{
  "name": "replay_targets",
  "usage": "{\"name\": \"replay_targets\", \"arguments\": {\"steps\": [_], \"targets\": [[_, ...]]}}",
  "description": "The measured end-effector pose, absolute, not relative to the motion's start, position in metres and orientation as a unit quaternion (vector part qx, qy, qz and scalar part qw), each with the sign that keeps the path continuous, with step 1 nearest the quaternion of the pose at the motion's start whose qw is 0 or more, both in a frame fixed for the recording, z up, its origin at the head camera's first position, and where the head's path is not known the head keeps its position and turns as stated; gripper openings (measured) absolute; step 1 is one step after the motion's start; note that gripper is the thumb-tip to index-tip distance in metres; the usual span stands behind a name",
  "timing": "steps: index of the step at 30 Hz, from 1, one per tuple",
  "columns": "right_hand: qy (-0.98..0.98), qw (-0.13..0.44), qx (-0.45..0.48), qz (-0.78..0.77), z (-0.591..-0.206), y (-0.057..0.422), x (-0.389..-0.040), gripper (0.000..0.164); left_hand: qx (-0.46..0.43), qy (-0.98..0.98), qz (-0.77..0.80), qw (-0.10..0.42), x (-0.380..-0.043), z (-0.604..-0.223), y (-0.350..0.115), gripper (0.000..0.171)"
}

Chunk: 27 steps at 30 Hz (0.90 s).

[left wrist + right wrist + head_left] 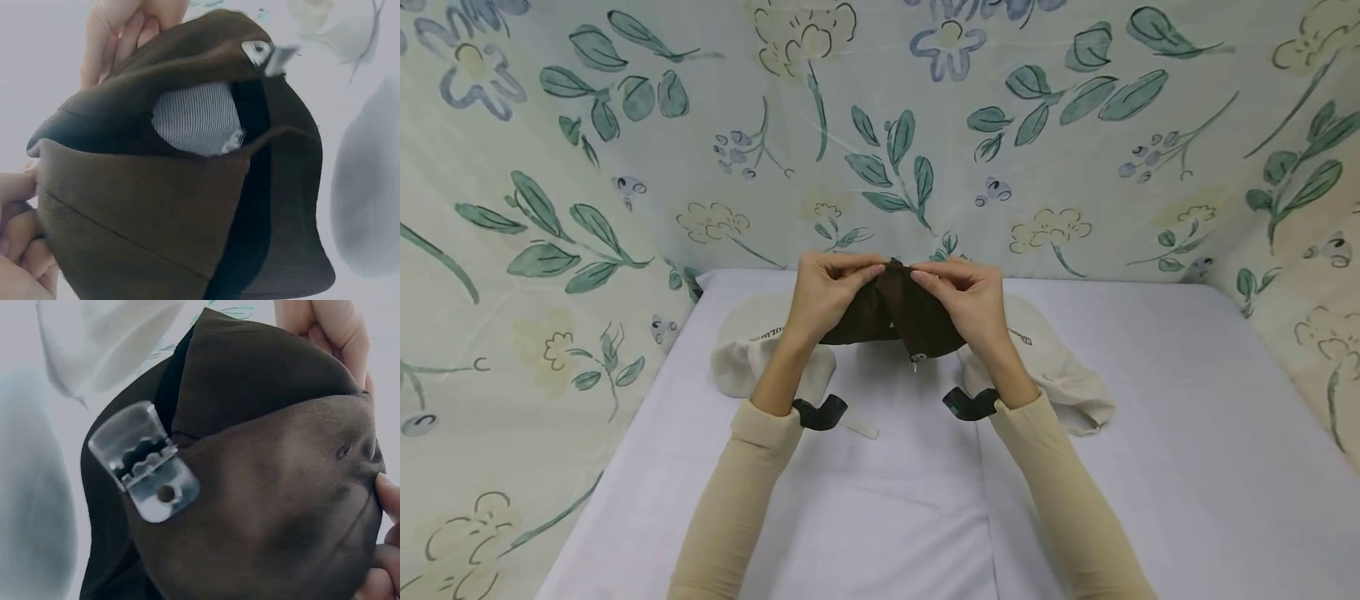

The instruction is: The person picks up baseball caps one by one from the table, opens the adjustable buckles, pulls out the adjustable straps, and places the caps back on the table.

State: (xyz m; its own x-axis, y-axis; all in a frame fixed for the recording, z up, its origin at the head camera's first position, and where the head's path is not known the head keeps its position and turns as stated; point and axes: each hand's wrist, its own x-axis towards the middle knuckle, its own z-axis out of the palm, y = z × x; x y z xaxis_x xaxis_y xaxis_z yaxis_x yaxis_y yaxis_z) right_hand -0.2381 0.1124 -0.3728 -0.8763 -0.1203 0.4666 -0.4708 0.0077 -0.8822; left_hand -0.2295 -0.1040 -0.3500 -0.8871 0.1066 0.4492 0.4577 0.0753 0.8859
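Observation:
A dark brown cap (936, 321) hangs between both hands above the white-covered table. At its crown the left hand (826, 293) pinches the fabric between thumb and fingers. Close beside it, the right hand (973, 302) pinches the crown the same way. A metal clasp (164, 495) dangles from the cap's back strap, which hangs loose. Through the back opening in the left wrist view, a finely striped light patch (197, 119) shows. Folds run across the brown fabric (269, 506) near the fingers in the right wrist view.
Cream caps with dark lettering lie on the table (1187, 433), a left cap (736, 367) and a right cap (1067, 371), partly behind the forearms. A pale strap (861, 428) lies near the left wrist. Floral fabric (880, 100) hangs behind and along the sides.

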Motion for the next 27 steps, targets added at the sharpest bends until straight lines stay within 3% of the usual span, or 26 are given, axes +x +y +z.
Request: {"name": "replay_targets", "arguments": {"steps": [17,27], "targets": [[-0.730,-0.020,0.238,0.641,-0.429,0.118,-0.214,0.015,-0.124,-0.752,-0.647,0.009,-0.191,-0.407,-0.127,0.012],[-0.738,-0.007,0.244,0.629,-0.451,0.120,-0.201,0.014,-0.123,-0.733,-0.668,-0.015,-0.180,-0.432,-0.129,0.015]]}}
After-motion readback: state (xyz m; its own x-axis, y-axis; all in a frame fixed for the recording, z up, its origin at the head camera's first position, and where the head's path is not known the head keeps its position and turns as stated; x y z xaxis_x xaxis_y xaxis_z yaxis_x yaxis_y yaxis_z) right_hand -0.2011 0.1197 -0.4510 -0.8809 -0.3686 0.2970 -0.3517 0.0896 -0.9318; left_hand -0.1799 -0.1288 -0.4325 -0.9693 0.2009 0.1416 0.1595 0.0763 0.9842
